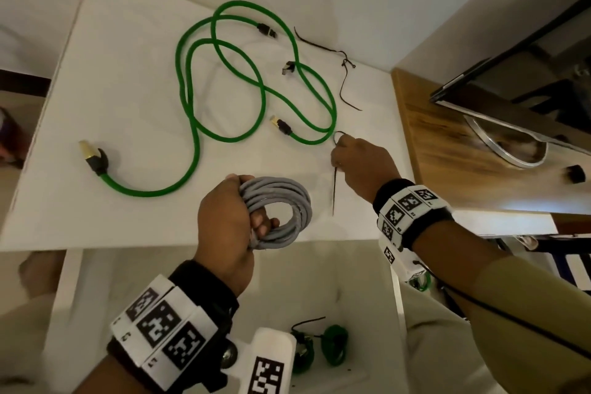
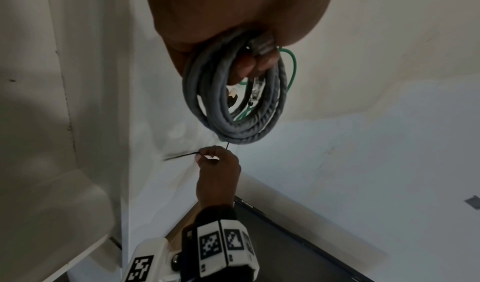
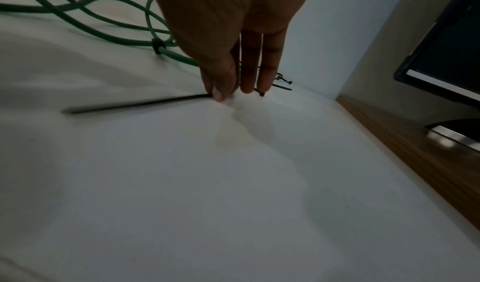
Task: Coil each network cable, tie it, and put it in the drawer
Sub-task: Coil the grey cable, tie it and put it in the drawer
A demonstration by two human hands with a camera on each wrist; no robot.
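My left hand (image 1: 236,217) grips a coiled grey network cable (image 1: 287,198) just above the front edge of the white table (image 1: 96,73); the grey coil (image 2: 233,109) hangs from my fingers in the left wrist view. To its right, my right hand (image 1: 355,160) pinches a black cable tie (image 1: 334,192) between thumb and fingers, its tail pointing toward me. The black tie (image 3: 135,104) sticks out left of my thumb in the right wrist view. Loose green cables (image 1: 224,89) sprawl uncoiled over the table's middle and back.
More black ties (image 1: 343,73) lie at the table's back right. The open white drawer (image 1: 351,281) below the front edge holds coiled green cables (image 1: 332,345). A wooden counter (image 1: 447,153) with a monitor (image 1: 527,57) borders the right side.
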